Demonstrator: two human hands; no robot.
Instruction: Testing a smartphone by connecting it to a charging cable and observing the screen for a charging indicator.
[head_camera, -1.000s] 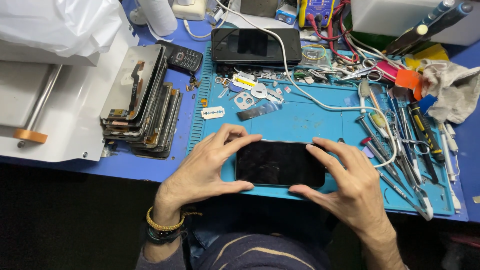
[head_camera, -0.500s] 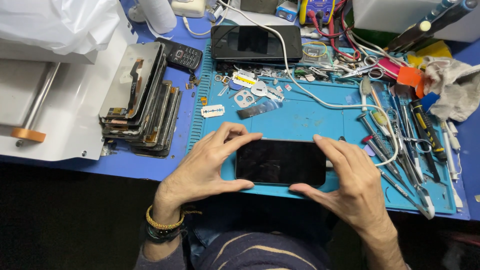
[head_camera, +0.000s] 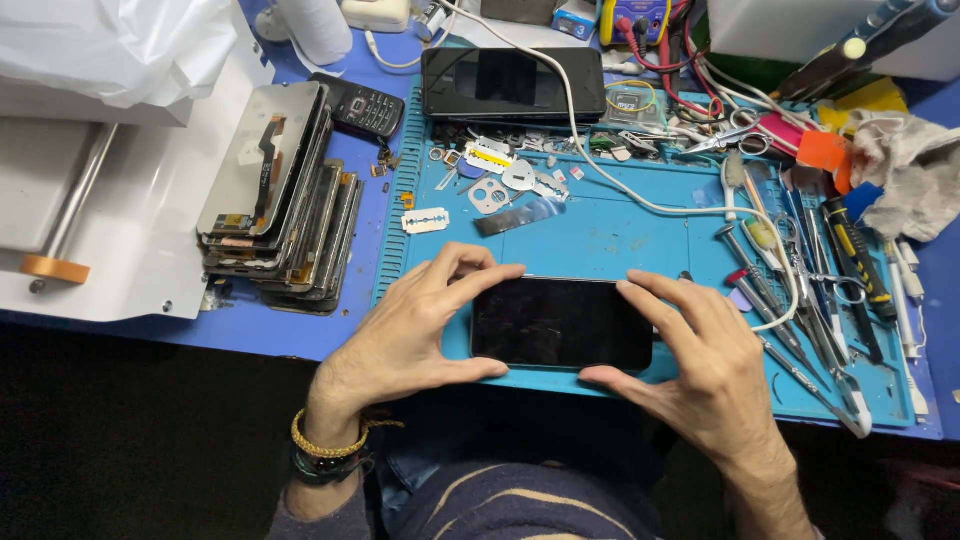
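Compared with a second ago, almost nothing has moved: the left hand (head_camera: 405, 335) and the right hand (head_camera: 700, 365) still pinch the black phone (head_camera: 560, 323) by its two short ends, thumbs below, fingers above. It lies flat at the near edge of the blue mat (head_camera: 610, 235). A stack of screens (head_camera: 285, 200) is on the left, screwdrivers (head_camera: 800, 290) on the right.

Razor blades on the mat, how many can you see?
1: a razor blade lies at the blue mat's left edge, above the left hand; clutter may hide others.
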